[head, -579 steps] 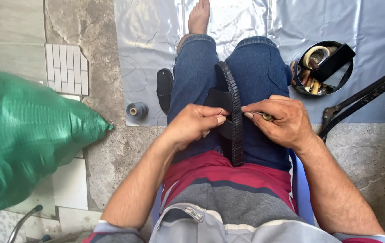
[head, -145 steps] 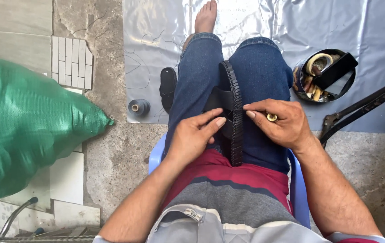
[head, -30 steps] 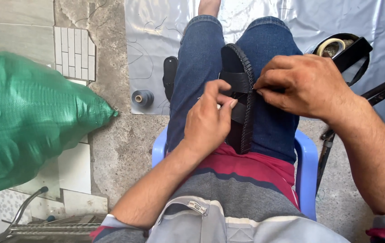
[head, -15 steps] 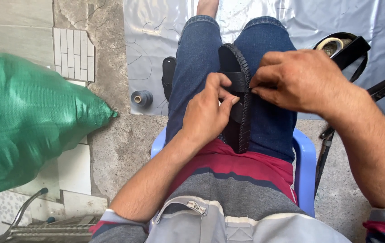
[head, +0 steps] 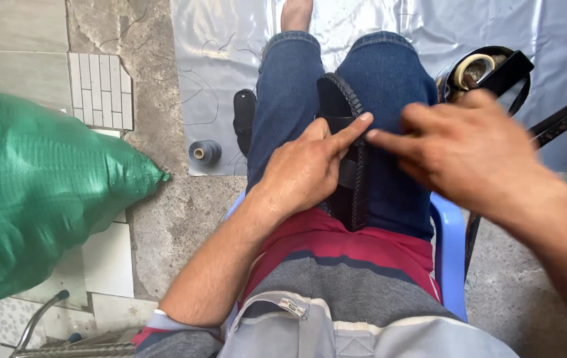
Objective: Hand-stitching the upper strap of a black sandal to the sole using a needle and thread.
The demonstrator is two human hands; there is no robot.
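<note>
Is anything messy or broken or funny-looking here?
Nothing looks broken. The black sandal is clamped between the person's knees, with the left hand and right hand on it. A few loose threads lie scattered on the plastic sheet near the grey thread spool, and the stone floor is cracked.
</note>
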